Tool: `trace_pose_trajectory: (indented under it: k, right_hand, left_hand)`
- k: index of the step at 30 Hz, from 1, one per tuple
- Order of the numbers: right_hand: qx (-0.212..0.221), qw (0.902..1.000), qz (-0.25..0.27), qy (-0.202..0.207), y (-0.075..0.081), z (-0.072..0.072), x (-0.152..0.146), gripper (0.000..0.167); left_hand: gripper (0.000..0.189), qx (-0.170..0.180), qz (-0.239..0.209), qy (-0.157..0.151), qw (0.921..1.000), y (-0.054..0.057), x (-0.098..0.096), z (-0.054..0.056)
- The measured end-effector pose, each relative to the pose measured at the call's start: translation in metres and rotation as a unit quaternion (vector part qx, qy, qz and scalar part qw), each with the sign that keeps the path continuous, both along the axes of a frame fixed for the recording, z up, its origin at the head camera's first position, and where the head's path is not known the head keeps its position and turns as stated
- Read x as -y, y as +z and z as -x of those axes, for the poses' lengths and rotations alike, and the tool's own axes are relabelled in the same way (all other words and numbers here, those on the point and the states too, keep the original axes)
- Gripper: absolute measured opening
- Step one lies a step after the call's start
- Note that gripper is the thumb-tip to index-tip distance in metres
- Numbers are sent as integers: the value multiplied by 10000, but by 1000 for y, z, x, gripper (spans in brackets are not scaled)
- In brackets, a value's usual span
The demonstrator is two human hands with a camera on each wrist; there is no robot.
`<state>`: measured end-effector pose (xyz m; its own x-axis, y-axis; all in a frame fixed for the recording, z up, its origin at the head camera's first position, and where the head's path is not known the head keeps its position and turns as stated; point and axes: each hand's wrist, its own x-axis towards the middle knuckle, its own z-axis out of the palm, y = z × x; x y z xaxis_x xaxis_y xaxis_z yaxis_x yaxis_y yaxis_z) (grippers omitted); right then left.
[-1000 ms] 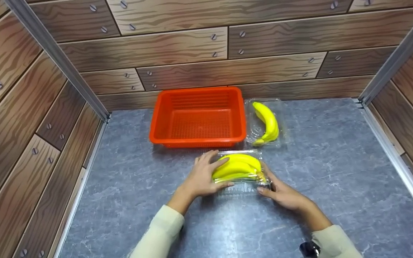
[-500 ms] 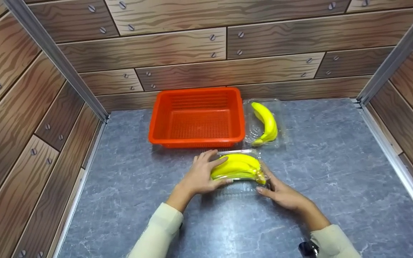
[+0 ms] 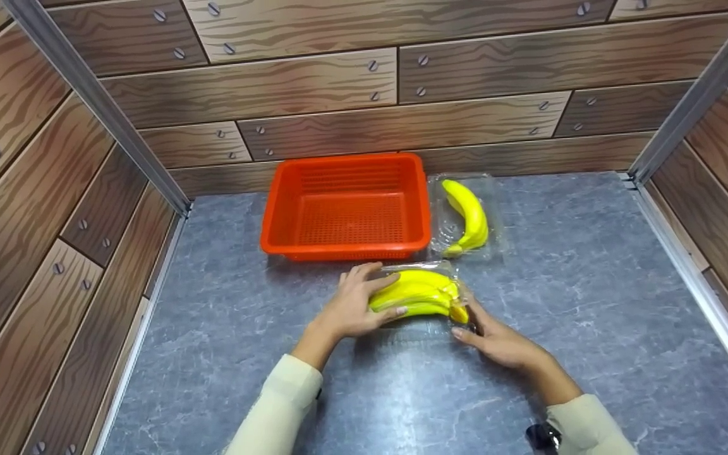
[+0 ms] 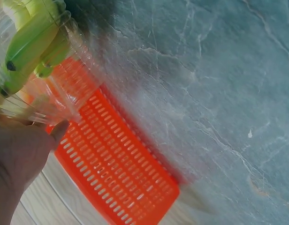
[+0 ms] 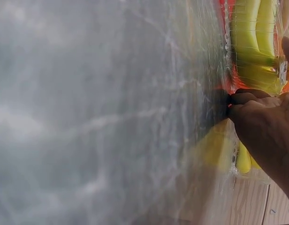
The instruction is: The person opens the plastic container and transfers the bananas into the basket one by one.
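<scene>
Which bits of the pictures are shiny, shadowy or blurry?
Head view: white glare on the grey marbled tabletop, soft shadow below the front of the orange-red rectangular plastic basket; left wrist view: a bit hazy, with the curved yellow bananas looking greenish; right wrist view: the tabletop smeared and out of focus, the person's right hand dark.

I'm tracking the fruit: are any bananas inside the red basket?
No, in the head view the red basket shows only bare floor, and the left hand and right hand hold packed bananas in front of it.

Downward head cam, nr wrist cams share bananas [image 3: 418, 292].
</scene>
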<state>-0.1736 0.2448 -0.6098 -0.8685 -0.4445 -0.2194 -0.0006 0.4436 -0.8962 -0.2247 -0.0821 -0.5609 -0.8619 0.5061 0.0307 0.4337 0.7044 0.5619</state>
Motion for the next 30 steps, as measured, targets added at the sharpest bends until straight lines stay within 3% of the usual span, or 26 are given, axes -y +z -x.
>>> trace_pose_trajectory:
  k: [16,30]
  right_hand:
    - [229,9996,167,-36,3,-1,0,96]
    - [75,9999,110,64,2,1,2,96]
  left_hand:
    - [75,268,-174,73,9995,4,1,2]
    - [74,502,-278,151,9982,10,2,6]
